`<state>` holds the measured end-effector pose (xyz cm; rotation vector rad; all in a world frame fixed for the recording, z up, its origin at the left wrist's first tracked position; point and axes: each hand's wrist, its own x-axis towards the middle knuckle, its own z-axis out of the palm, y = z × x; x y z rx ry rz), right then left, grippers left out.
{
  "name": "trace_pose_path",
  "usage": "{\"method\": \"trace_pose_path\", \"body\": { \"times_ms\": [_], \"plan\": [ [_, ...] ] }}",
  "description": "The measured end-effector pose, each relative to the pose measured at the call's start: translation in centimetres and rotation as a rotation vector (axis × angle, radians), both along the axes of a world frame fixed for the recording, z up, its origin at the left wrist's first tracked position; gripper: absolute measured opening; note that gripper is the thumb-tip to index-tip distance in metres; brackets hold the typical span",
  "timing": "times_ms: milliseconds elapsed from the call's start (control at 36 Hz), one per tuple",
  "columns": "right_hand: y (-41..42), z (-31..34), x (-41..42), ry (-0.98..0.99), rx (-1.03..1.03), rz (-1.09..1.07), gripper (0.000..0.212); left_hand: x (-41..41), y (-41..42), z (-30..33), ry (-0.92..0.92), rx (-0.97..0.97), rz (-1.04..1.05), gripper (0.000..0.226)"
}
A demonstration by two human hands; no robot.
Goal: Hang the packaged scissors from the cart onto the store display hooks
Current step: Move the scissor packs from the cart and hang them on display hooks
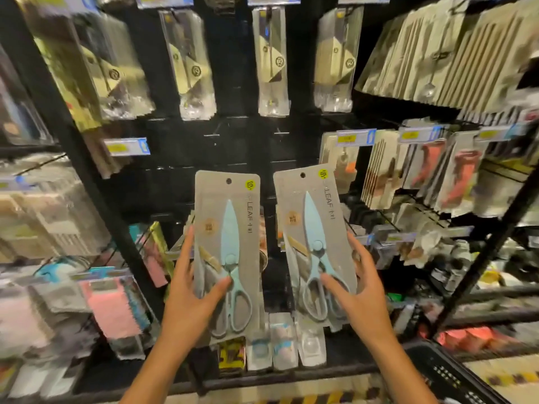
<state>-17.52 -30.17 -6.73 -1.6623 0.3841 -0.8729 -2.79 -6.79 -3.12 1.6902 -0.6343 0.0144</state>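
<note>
Two packs up in front of the rack, one per hand. The left hand [192,290] grips the left pack [227,252] at its lower edge, thumb across the front on the scissor handles, fingers curled up its left side. The right hand [354,290] grips the right pack [316,243] the same way, thumb on the handles, fingers along its right edge. Both packs stand nearly upright, side by side with a gap between, hang holes at the top. Behind and above them, two bare hooks [214,135] jut from the dark back panel. Packs of other goods [271,59] hang in a row higher up, more crowd both sides, and small blister packs [283,342] hang low between the arms. Price tags [127,147] clip the hook ends. At bottom right, the corner of a black basket [455,371]; its contents are out of view.
</note>
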Motion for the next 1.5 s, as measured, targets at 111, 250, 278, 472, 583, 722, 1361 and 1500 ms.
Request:
{"method": "trace_pose_path", "body": {
  "times_ms": [111,250,278,472,583,722,1361,1500],
  "plan": [
    [-1.3,0.1,2.2,-0.015,0.022,0.036,0.081,1.7,-1.2,0.2,-0.047,-0.011,0.018,0.100],
    [-2.6,-0.3,5.5,-0.014,0.019,0.030,0.079,4.7,-2.4,0.2,-0.071,-0.022,0.001,0.101],
    [-2.8,-0.4,6.3,-0.017,0.027,0.025,0.078,5.3,-2.5,0.1,-0.066,-0.022,-0.001,0.102],
    [-4.3,-0.6,11.0,-0.011,0.035,-0.008,0.075,8.9,-4.1,-0.8,-0.031,-0.047,-0.019,0.101],
    [-5.0,-0.4,12.9,-0.015,0.052,-0.031,0.074,10.9,-5.1,-0.9,-0.017,-0.042,-0.034,0.103],
    [-6.3,0.3,15.0,-0.022,0.042,-0.038,0.074,13.0,-6.2,-0.8,-0.047,-0.070,-0.052,0.102],
    [-8.3,-1.5,19.6,0.000,0.000,-0.010,0.079,16.5,-9.6,-0.5,-0.072,-0.111,-0.033,0.104],
    [-8.7,-1.8,20.8,0.003,0.004,-0.021,0.080,17.1,-9.7,-0.5,-0.077,-0.119,-0.041,0.104]
  ]
}}
